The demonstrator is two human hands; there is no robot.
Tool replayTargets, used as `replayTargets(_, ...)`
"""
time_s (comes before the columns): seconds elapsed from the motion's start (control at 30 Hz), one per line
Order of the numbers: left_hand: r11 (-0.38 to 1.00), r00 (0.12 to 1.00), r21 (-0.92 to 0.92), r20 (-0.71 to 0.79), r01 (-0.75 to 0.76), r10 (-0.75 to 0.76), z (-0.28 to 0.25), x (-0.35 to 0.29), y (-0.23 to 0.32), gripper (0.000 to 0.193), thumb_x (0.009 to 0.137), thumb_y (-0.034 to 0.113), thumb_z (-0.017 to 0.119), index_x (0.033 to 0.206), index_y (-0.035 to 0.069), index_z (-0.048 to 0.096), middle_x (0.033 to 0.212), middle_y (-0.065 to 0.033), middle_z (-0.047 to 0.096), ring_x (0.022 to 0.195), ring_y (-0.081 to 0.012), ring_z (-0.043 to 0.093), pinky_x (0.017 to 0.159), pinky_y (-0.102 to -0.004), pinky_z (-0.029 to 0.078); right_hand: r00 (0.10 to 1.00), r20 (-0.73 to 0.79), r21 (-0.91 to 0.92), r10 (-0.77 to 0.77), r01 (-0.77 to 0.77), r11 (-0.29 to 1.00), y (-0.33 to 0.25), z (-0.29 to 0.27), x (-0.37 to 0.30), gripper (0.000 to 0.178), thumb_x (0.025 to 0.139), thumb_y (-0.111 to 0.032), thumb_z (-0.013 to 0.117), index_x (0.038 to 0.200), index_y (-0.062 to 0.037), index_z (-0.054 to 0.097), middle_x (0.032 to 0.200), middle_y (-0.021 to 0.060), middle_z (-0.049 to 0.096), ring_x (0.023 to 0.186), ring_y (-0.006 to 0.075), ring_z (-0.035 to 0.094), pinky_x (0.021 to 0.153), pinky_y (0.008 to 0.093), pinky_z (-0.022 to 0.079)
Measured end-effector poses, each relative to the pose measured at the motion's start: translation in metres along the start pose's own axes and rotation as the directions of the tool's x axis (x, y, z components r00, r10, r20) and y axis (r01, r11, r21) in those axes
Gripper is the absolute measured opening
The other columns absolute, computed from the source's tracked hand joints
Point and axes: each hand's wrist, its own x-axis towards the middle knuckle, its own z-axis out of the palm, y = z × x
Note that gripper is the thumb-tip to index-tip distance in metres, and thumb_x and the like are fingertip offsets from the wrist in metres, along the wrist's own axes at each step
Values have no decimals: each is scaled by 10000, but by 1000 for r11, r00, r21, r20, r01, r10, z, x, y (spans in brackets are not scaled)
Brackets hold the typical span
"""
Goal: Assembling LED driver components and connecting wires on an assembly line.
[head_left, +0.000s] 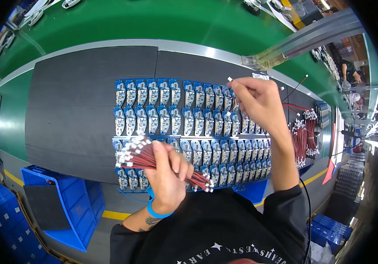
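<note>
Panels of blue circuit boards (141, 119) lie in rows on a dark grey mat. My left hand (167, 171) is closed round a bundle of red and black cables (138, 155), held over the near rows at left of centre. White connectors fan out at both ends of the bundle. Above the far rows on the right, my right hand (257, 97) pinches a single connector cable (230, 79), its white plug showing just past the fingertips. The cable's length is mostly hidden behind the fingers.
Piles of red cables (303, 136) with white connectors rest on the mat at right. More circuit boards (322, 115) sit beyond them. A metal post (303, 42) crosses the far right. Blue bins (65, 202) stand below the table edge at left; a green surface (153, 22) lies beyond.
</note>
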Motion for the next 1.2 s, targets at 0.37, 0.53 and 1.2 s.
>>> replayTargets(0.37,956,960,200,139,213,-243,0,-4,-9,320,1012,290,404,789,66,455,540,29,336,413,-67,300,394,-244,269,943,334,-513,13,170,842,37,9,40,164,716,-111,584,724,37,655,592,200,580,560,313,594,581,366,475)
replayTargets(0.53,959,963,199,141,201,-231,-3,-3,-8,326,1012,295,405,788,64,459,540,30,336,416,-67,307,401,-243,281,916,380,-490,125,85,867,48,13,51,180,706,-109,594,733,56,661,542,175,552,513,183,556,533,331,450)
replayTargets(1.2,960,955,207,189,188,-227,1,0,-7,318,1010,291,411,795,63,463,538,27,347,423,-71,330,416,-245,301,868,403,-647,290,46,761,30,31,69,217,693,-167,600,629,38,638,542,176,585,517,249,611,528,354,473)
